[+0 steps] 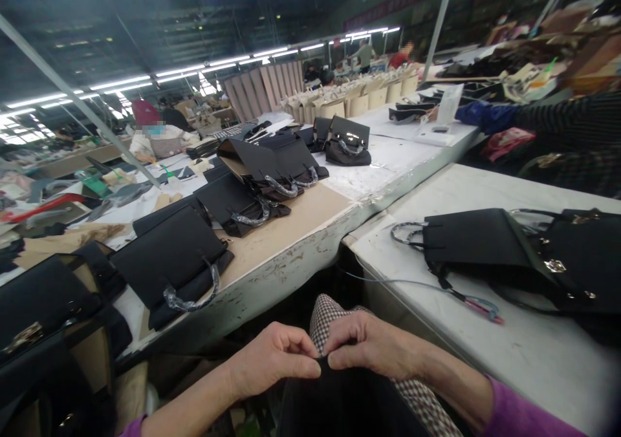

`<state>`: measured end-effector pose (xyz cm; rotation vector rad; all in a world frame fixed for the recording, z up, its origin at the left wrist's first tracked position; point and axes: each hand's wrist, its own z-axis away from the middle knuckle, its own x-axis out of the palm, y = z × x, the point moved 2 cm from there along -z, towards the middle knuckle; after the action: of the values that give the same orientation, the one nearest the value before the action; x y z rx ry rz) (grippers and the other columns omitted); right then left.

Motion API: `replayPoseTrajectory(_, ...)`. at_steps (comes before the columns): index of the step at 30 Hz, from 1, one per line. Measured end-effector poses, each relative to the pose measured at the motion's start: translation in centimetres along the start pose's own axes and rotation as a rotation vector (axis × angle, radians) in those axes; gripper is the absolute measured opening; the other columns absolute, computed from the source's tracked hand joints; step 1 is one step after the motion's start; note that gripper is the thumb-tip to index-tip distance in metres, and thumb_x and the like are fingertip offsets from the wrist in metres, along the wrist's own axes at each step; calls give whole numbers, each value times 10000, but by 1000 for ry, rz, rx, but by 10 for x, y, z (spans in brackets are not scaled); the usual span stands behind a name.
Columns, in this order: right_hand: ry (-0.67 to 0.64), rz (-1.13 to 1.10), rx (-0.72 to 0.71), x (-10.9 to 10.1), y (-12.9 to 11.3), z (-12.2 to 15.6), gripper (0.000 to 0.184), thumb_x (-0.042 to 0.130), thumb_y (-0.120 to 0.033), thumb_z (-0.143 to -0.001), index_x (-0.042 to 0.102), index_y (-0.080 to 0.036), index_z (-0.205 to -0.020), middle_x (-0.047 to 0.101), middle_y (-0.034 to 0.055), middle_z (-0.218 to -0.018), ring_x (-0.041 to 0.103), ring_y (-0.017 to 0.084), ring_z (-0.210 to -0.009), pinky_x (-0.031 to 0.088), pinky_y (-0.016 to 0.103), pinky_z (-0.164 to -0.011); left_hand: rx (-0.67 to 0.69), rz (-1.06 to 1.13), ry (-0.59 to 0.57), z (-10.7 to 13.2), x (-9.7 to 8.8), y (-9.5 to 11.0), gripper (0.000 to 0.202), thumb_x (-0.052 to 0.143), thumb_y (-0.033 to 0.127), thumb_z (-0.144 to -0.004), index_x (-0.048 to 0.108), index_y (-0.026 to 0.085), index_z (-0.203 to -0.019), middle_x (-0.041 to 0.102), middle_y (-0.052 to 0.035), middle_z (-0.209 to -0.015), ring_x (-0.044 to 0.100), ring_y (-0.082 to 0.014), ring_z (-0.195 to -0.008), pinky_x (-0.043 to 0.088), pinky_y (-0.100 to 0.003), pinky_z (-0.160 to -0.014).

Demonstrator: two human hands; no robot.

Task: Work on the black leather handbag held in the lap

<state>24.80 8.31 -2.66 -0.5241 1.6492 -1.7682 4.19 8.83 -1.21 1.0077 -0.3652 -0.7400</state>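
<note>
Low in the view, on my lap, a black bag (pixel 339 401) stands with its upper edge toward me; its lower part runs out of the picture. My left hand (pixel 276 357) pinches that edge between thumb and forefinger. Right beside it, my right hand (pixel 366 345) pinches the same edge, the fingertips of both hands almost touching. Whether a small part lies between the fingertips I cannot make out. Brown-and-white checked cloth (pixel 324 317) shows behind my hands and under my right forearm.
Black handbags (pixel 172 256) with plastic-wrapped handles lie along the left table (pixel 286 246). On the right table (pixel 466 188) are more black bags (pixel 478 240) and a pen-like tool on a cable (pixel 485 309). Cream bag pieces (pixel 369 94) stand farther back. A person in a red cap (pixel 145 112) sits across.
</note>
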Motion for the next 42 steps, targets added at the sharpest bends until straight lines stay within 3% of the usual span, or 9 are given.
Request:
replayPoseTrajectory(5, -2, 77, 100, -1, -10, 15, 186, 613, -279, -857, 756, -162, -837, 513, -44, -640, 417, 108, -610, 341, 231, -579, -29, -13, -49, 4, 1, 6, 213, 760, 286, -738, 733, 112, -859, 636, 12, -679, 471, -88, -605, 338, -195, -575)
replayPoseTrajectory(9, 24, 197, 68, 0, -23, 30, 222, 532, -254, -898, 670, -165, -749, 435, -56, -607, 389, 100, -581, 330, 219, -557, 0, -7, -84, 10, 10, 13, 222, 687, 258, -791, 734, 118, -957, 650, -4, -750, 494, -107, -650, 370, -214, -628)
replayPoseTrajectory(16, 134, 274, 62, 7, -26, 39, 207, 475, -179, -856, 557, -181, -666, 401, -58, -612, 370, 96, -566, 318, 217, -560, 12, -202, 147, 15, 26, 13, 139, 606, 247, -795, 690, 137, -777, 494, 47, -602, 376, -103, -579, 268, -222, -526)
replayPoseTrajectory(19, 127, 223, 51, 7, -24, 39, 199, 466, -179, -850, 582, -183, -689, 396, -55, -625, 370, 100, -577, 320, 218, -565, -4, -207, 181, 15, 27, 15, 149, 594, 239, -775, 700, 138, -750, 487, 43, -590, 379, -109, -576, 274, -224, -529)
replayPoseTrajectory(28, 102, 176, 102, 4, -21, 39, 225, 474, -204, -870, 685, -175, -798, 397, -52, -609, 357, 105, -578, 284, 223, -518, 21, -231, 112, 12, 29, 19, 195, 599, 251, -782, 726, 124, -857, 554, 24, -631, 422, -107, -575, 299, -209, -517)
replayPoseTrajectory(38, 83, 128, 67, 6, -12, 43, 216, 499, -220, -867, 647, -176, -715, 379, -58, -612, 342, 98, -565, 279, 229, -534, -28, -95, 142, 7, 33, 9, 95, 673, 210, -695, 615, 138, -717, 513, 52, -566, 405, -88, -531, 282, -198, -494)
replayPoseTrajectory(42, 77, 117, 61, 6, -16, 43, 224, 485, -196, -855, 697, -180, -784, 393, -56, -617, 352, 101, -569, 288, 230, -540, -16, -152, 133, 11, 33, 15, 118, 688, 234, -718, 645, 129, -749, 527, 47, -585, 408, -95, -553, 297, -210, -524)
